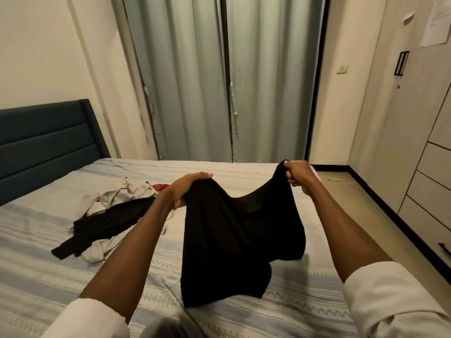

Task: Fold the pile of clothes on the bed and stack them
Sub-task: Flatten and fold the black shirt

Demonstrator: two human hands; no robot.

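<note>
Above the bed, both hands hold a black garment — sagging, creased.

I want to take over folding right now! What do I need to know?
Left hand grips one top corner of the plain black cloth garment; right hand pinches the other corner. The garment hangs between them, its lower end resting on the striped bed sheet.
The unfolded pile of beige and black clothes, with something red behind, lies on the bed to the left.
Done: no folded stack is in view.
Left: fold this garment, then the pile, and stack them all.
</note>
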